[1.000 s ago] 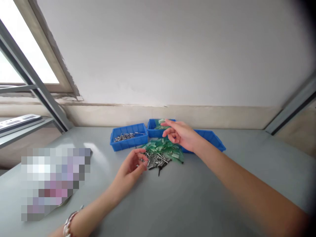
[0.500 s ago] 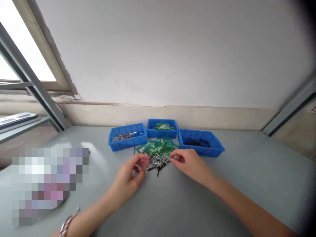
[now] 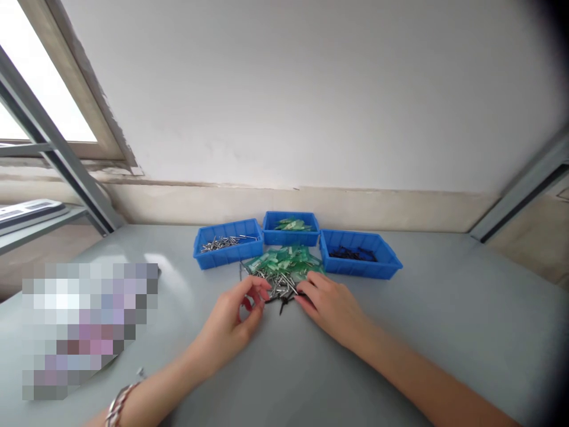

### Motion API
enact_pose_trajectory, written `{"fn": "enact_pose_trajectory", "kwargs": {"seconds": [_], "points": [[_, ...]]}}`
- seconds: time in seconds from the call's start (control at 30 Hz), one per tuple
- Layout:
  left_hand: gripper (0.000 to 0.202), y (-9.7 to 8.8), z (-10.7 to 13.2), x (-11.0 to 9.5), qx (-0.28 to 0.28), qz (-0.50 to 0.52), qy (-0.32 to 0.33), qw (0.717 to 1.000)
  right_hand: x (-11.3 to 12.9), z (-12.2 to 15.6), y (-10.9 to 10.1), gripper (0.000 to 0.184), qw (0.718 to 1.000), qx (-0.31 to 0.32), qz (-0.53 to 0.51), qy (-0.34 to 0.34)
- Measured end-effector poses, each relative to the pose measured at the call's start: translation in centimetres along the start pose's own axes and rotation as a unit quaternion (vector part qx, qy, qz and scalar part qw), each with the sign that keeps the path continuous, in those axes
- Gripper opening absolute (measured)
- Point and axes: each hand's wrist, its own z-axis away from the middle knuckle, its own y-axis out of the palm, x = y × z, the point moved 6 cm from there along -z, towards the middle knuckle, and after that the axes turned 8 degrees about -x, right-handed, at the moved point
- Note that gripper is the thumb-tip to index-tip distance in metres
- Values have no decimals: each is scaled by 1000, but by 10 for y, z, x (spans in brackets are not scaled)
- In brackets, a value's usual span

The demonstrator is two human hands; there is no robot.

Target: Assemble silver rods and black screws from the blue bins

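Resting on the grey desk (image 3: 400,308), the left hand (image 3: 231,317) and right hand (image 3: 331,305) flank the near edge of a mixed pile of metal pins and green plastic pieces (image 3: 282,273), fingers curled and touching its nearest pieces; whether either pinches one cannot be told. The pile lies just beyond both hands, pins pointing every way. Farther off stand three blue trays: pins (image 3: 226,258), green pieces (image 3: 291,237), and small dark parts (image 3: 360,264) too small to identify.
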Motion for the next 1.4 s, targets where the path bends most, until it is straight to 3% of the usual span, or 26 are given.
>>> {"fn": "enact_pose_trajectory", "kwargs": {"seconds": [0.33, 0.5, 0.67, 0.8, 0.93, 1.17, 1.4], "points": [[20, 1, 2, -2, 9, -27, 13, 999, -7, 2, -4, 17, 997, -62, -32, 36], [19, 0, 4, -7, -6, -71, 55, 996, -13, 1, -16, 15, 974, -111, -185, 68], [19, 3, 5, -10, 13, -114, 82, 990, -12, 0, -17, 12, 923, -61, -358, 128], [13, 9, 7, -13, 62, -117, 84, 988, -6, 3, -15, 12, 892, -28, -425, 154], [13, 10, 7, -18, 70, -112, 103, 986, -4, 3, -12, 12, 889, -29, -431, 153], [16, 4, 7, -16, 32, -106, 92, 990, -4, 3, -7, 12, 885, -21, -438, 154], [10, -2, 9, -27, -9, -102, 132, 986, 1, 6, -3, 10, 870, 18, -471, 144]]}}
